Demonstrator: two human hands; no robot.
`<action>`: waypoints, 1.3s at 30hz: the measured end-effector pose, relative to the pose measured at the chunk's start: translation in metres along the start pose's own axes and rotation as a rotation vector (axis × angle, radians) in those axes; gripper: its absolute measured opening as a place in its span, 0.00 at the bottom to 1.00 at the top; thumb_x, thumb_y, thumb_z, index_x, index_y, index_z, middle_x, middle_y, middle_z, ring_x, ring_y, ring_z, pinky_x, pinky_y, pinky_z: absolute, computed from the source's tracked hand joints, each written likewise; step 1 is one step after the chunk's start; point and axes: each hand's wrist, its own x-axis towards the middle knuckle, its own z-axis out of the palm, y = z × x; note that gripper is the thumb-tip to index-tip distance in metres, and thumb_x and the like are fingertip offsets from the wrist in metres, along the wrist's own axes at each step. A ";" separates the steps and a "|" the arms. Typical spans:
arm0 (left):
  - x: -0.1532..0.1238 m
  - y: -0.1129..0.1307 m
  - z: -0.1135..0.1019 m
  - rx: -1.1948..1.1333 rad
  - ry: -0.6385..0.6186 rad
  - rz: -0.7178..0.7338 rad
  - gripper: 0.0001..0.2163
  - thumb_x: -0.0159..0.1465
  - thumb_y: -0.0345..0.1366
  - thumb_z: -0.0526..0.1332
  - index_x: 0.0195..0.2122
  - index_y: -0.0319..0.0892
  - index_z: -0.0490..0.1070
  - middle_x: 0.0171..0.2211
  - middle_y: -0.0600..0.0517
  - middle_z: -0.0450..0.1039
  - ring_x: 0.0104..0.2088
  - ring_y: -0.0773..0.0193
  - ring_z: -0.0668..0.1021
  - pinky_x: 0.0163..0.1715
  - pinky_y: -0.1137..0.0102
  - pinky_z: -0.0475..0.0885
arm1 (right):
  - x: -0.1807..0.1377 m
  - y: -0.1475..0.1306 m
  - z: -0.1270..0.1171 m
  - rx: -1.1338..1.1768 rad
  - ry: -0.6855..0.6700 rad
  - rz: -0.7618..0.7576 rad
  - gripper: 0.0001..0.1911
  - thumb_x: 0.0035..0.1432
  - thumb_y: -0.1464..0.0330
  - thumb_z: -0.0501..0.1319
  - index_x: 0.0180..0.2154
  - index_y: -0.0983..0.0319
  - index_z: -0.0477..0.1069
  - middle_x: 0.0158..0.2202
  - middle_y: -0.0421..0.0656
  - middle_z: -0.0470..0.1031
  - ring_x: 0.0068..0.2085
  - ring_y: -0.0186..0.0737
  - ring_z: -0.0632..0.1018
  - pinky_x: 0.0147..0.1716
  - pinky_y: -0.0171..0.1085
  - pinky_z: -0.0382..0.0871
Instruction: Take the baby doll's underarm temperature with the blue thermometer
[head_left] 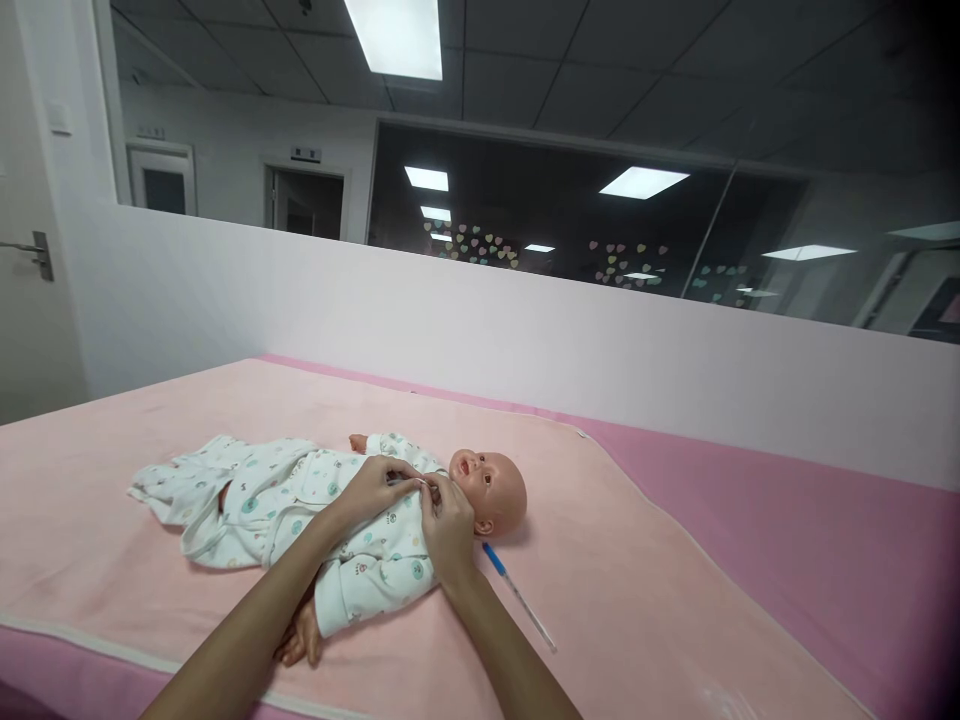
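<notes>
Your left hand (373, 487) and right hand (448, 520) pinch the collar of the baby doll's romper (330, 510); the doll's head (489, 485) lies just beyond your right hand, a thermometer (517, 595) beside that wrist.

White partition wall (525, 330), glass window (600, 220), ceiling light (397, 35).

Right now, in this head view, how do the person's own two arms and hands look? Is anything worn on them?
Both forearms are bare up to the bottom edge of the picture: no sleeves show. The left hand and the right hand wear no gloves, and no watch, bracelet or ring can be seen on them. The arms are slim, and both come in from the lower edge. The fingernails are too small to judge.
</notes>
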 end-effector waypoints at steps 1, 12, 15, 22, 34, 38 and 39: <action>0.000 -0.002 0.000 -0.003 0.001 0.003 0.12 0.56 0.40 0.58 0.36 0.40 0.76 0.30 0.48 0.77 0.33 0.60 0.76 0.36 0.68 0.70 | 0.000 -0.001 0.000 0.007 -0.003 0.011 0.10 0.59 0.69 0.50 0.33 0.62 0.69 0.29 0.43 0.73 0.31 0.35 0.73 0.31 0.33 0.66; 0.002 0.000 0.000 -0.117 -0.019 -0.008 0.10 0.57 0.38 0.57 0.35 0.39 0.72 0.31 0.49 0.75 0.35 0.61 0.76 0.36 0.68 0.69 | 0.001 -0.005 -0.003 0.061 -0.033 0.048 0.10 0.54 0.73 0.51 0.37 0.62 0.68 0.32 0.43 0.72 0.31 0.35 0.71 0.33 0.33 0.65; 0.003 -0.002 0.001 -0.164 -0.036 -0.002 0.10 0.57 0.36 0.58 0.38 0.38 0.70 0.30 0.49 0.75 0.35 0.61 0.75 0.36 0.69 0.68 | 0.001 -0.006 -0.004 0.096 -0.034 0.047 0.11 0.54 0.74 0.50 0.37 0.62 0.68 0.34 0.43 0.73 0.33 0.35 0.72 0.33 0.33 0.65; 0.000 0.007 -0.003 -0.098 -0.099 0.004 0.11 0.55 0.33 0.58 0.40 0.40 0.70 0.35 0.49 0.73 0.38 0.61 0.74 0.39 0.68 0.67 | 0.001 -0.006 -0.003 0.123 -0.040 0.054 0.09 0.55 0.75 0.49 0.34 0.61 0.67 0.33 0.43 0.72 0.36 0.37 0.72 0.36 0.35 0.65; -0.001 -0.006 -0.031 -0.196 -0.171 -0.222 0.20 0.54 0.39 0.61 0.48 0.42 0.65 0.38 0.48 0.75 0.42 0.57 0.74 0.42 0.64 0.67 | 0.002 -0.004 -0.003 0.031 -0.031 0.024 0.18 0.53 0.78 0.46 0.34 0.62 0.73 0.33 0.45 0.72 0.36 0.37 0.72 0.36 0.34 0.66; -0.011 -0.009 -0.054 -0.200 -0.278 -0.229 0.19 0.52 0.42 0.63 0.45 0.43 0.69 0.45 0.47 0.73 0.48 0.56 0.71 0.47 0.64 0.65 | 0.009 -0.015 -0.003 -0.056 -0.069 0.001 0.17 0.53 0.76 0.48 0.38 0.60 0.72 0.36 0.42 0.75 0.38 0.36 0.73 0.37 0.33 0.65; -0.014 -0.009 -0.057 -0.194 -0.287 -0.208 0.19 0.51 0.41 0.64 0.44 0.43 0.70 0.46 0.47 0.72 0.48 0.56 0.71 0.47 0.65 0.65 | 0.012 -0.019 -0.002 -0.075 -0.101 -0.021 0.16 0.53 0.75 0.50 0.38 0.59 0.72 0.35 0.41 0.75 0.37 0.36 0.74 0.36 0.32 0.64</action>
